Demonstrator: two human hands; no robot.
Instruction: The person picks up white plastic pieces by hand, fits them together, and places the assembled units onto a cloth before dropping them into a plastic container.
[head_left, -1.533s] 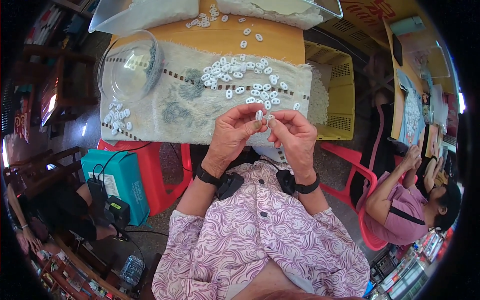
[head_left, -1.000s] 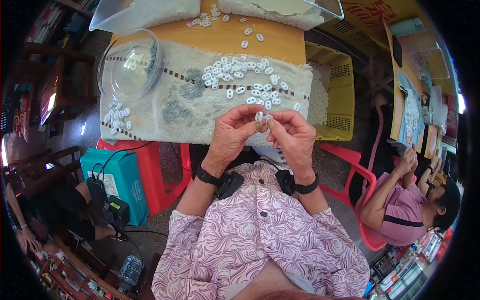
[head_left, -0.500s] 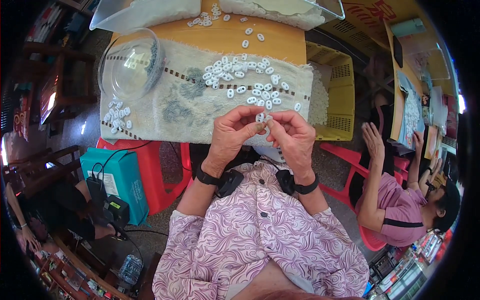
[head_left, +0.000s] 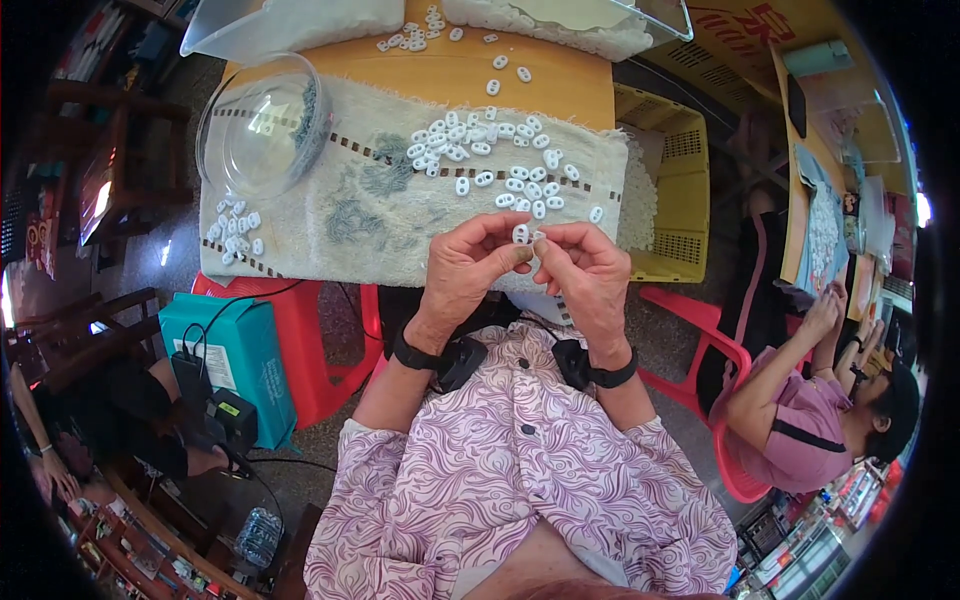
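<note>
Just past the near edge of the table, my left hand (head_left: 462, 268) is closed, pinching a small white oval plastic piece with two dark holes (head_left: 521, 234) between thumb and fingertips. Right beside it, my right hand (head_left: 588, 272) is closed too, its thumb and index finger pressed together on something tiny and pale that I cannot make out. Beyond my fingers, many matching white pieces (head_left: 480, 148) lie loose on a cream towel (head_left: 290, 235). Grey heaps of tiny parts (head_left: 352, 220) rest on the towel, left of those pieces.
A clear round dish (head_left: 225, 150) stands on the towel's left, with a smaller pile of white pieces (head_left: 232, 235) nearer. Clear bins (head_left: 300, 20) line the back; a yellow crate (head_left: 690, 190) stands right. Another person (head_left: 790, 410) sits at the right, a teal box (head_left: 230, 360) at left.
My hands stay almost in place, still holding the white piece. The person at the right has lowered a raised hand and brought both hands together over their own table.
</note>
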